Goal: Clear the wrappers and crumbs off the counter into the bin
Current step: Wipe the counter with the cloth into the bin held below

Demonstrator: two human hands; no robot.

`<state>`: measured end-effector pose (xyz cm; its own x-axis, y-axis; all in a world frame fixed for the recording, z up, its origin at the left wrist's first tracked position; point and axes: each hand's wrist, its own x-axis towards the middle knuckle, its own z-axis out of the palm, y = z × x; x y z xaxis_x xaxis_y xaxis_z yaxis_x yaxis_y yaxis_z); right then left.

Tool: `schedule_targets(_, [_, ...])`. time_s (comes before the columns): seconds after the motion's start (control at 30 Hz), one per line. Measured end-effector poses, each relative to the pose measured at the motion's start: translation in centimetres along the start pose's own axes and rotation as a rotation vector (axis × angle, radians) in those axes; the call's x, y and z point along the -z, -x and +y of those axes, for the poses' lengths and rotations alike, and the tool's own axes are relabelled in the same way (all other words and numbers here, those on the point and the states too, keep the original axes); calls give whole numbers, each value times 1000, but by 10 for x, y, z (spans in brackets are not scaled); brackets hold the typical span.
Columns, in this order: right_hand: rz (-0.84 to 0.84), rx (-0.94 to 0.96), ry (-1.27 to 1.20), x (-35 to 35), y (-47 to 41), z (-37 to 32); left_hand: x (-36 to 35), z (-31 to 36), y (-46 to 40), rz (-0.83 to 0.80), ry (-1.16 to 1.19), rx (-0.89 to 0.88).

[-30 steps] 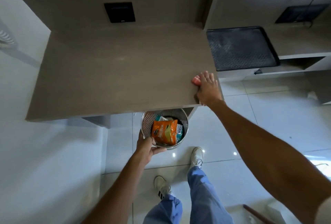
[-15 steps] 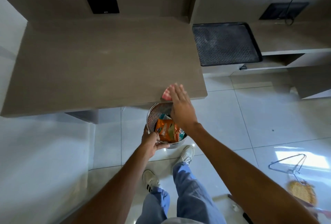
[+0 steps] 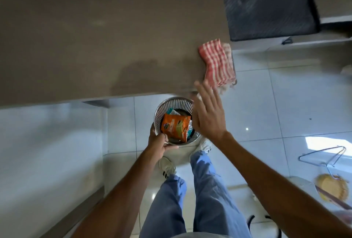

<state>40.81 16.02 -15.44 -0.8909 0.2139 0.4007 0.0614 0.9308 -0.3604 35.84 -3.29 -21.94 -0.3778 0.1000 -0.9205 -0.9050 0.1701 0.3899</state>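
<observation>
A round silver wire-mesh bin (image 3: 172, 104) sits just below the front edge of the bare brown counter (image 3: 95, 38), at centre frame, its mouth tilted upward, holding an orange crumpled snack wrapper (image 3: 174, 126) with teal-and-white wrappers (image 3: 172, 112) tucked behind and beside it.
</observation>
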Motion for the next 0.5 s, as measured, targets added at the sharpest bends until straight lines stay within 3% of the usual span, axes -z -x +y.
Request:
schedule_targets(0.07, [-194,-147,-85,-26,55,-4,-1,-5,-22,15,5,-4])
schedule_targets(0.13, [-418,-544,-172,-66,90,6,-2,-14,-54,24,5,5])
schedule_targets(0.2, [-536,-978,-297,-115,110,30,-3,-24,-93,18,-27,21])
schedule_targets(0.27, [-600,-1270,-433,-168,117,61,-7,-34,-143,5,-47,25])
schedule_targets(0.37, [-573,-1412,-532,-243,121,105,-17,-45,-222,-53,-79,-26])
schedule_targets(0.5, [-573,-1396,-511,-322,125,148,-26,-53,-303,-120,-90,-120])
